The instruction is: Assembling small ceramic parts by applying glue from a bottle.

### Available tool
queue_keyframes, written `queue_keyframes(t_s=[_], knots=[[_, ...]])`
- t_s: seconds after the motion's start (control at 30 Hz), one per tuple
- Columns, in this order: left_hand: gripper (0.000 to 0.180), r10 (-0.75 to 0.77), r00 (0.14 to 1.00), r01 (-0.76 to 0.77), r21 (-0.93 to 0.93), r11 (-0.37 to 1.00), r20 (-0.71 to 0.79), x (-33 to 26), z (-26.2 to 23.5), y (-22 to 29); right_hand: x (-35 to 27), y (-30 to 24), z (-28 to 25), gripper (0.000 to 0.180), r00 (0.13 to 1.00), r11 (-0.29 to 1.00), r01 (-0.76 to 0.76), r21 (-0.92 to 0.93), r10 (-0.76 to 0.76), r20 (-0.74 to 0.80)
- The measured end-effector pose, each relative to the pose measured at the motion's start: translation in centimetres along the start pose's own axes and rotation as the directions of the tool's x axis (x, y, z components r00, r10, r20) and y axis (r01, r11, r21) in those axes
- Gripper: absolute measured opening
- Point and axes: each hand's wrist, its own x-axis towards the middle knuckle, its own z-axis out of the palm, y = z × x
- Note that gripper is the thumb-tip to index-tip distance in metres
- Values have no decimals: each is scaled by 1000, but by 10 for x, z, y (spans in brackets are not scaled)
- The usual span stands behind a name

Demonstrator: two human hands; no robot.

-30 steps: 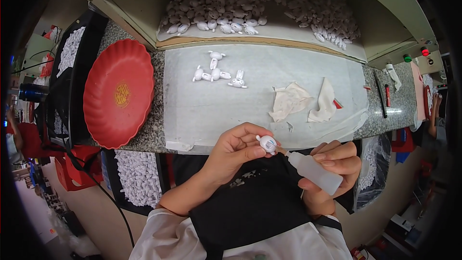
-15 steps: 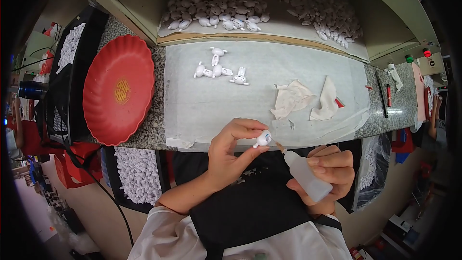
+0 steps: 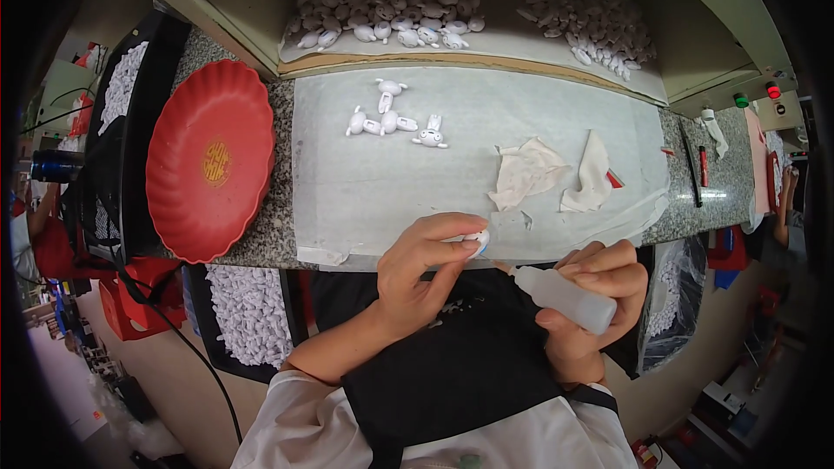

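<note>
Between thumb and fingers, my left hand (image 3: 423, 265) pinches a small white plastic figure part (image 3: 478, 241) with a touch of blue on it; my fingers cover most of it. My right hand (image 3: 601, 300) is wrapped round a translucent squeeze bottle (image 3: 567, 295), tilted so its narrow brownish tip points left at the part. A gap separates tip and part. Farther back on the white paper sheet (image 3: 347, 191) lie several white animal-shaped figures, one of them a long-eared figure (image 3: 430, 132) set apart at the right of the group.
At left stands a red scalloped bowl (image 3: 208, 226). Two crumpled cloths (image 3: 528, 175) lie on the right of the paper. A shelf behind holds piles of white figures (image 3: 391, 13). Below the table's left edge is a bin of white parts (image 3: 250, 313); a dark rod (image 3: 691, 165) lies far right.
The bottle has drawn back to the right, its tip away from the part, and tilted flatter. My left fingers have closed further over the part and turned it.
</note>
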Motion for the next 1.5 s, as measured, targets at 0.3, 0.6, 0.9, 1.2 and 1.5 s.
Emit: queue_keyframes(t_s=[0.3,0.6,0.9,1.2,1.5], knots=[[25,-504,852,377,-506,776,-138,12,-24,-1,56,53,-39,32,925,914,-376,153,379,9],[22,-564,826,450,-601,661,-1,11,-20,0,185,151,-38,22,989,584,46,-810,87,119],[22,-571,818,464,-664,587,67,16,-22,-2,182,132,-33,24,942,565,154,-810,163,293],[24,-626,758,569,-658,493,186,13,-8,-3,58,59,-22,13,882,895,-445,33,432,187],[25,-567,799,563,-577,591,198,4,7,5,27,11,-18,14,857,895,-446,15,422,296]])
